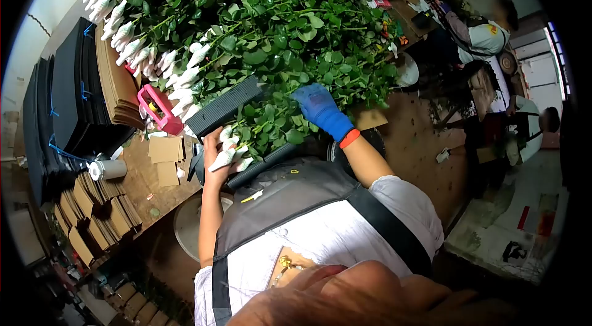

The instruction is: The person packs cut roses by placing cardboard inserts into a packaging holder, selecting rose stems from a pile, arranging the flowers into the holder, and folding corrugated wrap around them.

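A bunch of roses, with buds (pixel 224 159) wrapped in white sleeves and green leaves, lies between the walls of a black corrugated sheet (pixel 225 105) in front of my body. My left hand (pixel 213 154), bare, is closed at the bud end, by the sheet's edge; the white buds cover part of its palm. In a blue glove, my right hand (pixel 317 109) reaches over the leafy stems of the bunch with its fingers curled down into the leaves. Foliage hides its fingertips. Beyond the sheet lies a large heap of roses (pixel 259 24), white-wrapped buds toward the left.
A pink tape dispenser (pixel 159 110) stands left of the sheet. Farther left are black boards (pixel 77 73), brown cardboard sheets (pixel 117 82), a white roll (pixel 107 170) and cardboard pieces (pixel 98 209). Two other people (pixel 487 36) are at the right.
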